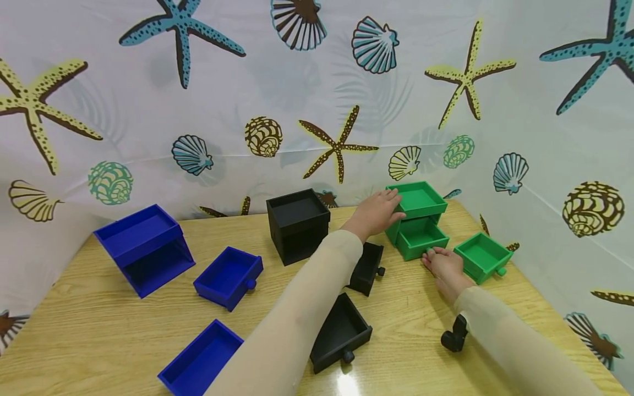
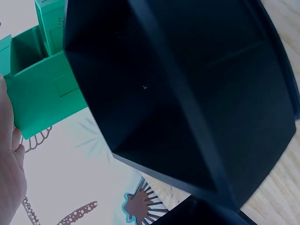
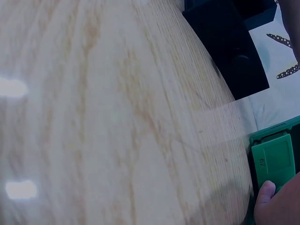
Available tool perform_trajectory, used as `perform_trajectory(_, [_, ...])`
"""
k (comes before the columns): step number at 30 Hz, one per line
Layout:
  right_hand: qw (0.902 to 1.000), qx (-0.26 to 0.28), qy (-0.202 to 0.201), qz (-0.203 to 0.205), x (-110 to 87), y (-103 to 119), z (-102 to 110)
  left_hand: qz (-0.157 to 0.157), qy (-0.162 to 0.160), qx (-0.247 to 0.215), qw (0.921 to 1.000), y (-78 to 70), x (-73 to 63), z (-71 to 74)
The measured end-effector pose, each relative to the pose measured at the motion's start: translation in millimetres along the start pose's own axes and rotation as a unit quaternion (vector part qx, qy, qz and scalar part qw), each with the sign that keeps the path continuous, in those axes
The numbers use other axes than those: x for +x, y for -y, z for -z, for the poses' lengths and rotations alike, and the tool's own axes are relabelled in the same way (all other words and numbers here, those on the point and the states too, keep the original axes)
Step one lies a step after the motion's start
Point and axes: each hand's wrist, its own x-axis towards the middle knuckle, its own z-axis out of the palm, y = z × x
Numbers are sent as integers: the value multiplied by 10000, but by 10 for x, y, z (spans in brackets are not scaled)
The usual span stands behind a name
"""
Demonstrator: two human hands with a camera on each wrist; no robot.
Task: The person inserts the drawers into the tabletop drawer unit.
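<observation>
In the head view a green cabinet point(image 1: 421, 199) with a recessed top stands at the back right. A green drawer point(image 1: 421, 235) sits partly pulled out in its lower opening. My left hand point(image 1: 377, 212) rests on the cabinet's left side, fingertips at the top edge and thumb toward the front. My right hand point(image 1: 446, 269) pinches the small round knob on the drawer front; in the right wrist view its thumb lies at the foot of the marked drawer front point(image 3: 276, 157). Close beside this hand, a second green drawer point(image 1: 482, 254) lies on the table.
A black cabinet point(image 1: 299, 224) stands left of the green one, with two black drawers point(image 1: 342, 330) lying before it, partly behind my left sleeve. Farther left are a tilted blue cabinet point(image 1: 143, 242) and two blue drawers point(image 1: 229, 275). A patterned cloth point(image 1: 223, 110) hangs behind the wooden table.
</observation>
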Motion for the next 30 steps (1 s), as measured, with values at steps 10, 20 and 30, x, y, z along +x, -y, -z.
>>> perform_trajectory(10, [9999, -112, 25, 108, -4, -6, 3, -107, -168, 107, 9997, 22, 12, -65])
perform_trajectory(20, [9999, 100, -107, 72, 42, 16, -45, -89, -145, 86, 9998, 24, 23, -55])
perform_trajectory(30, [9994, 229, -249, 38, 168, 19, -116, -121, -127, 136, 9998, 22, 13, -41])
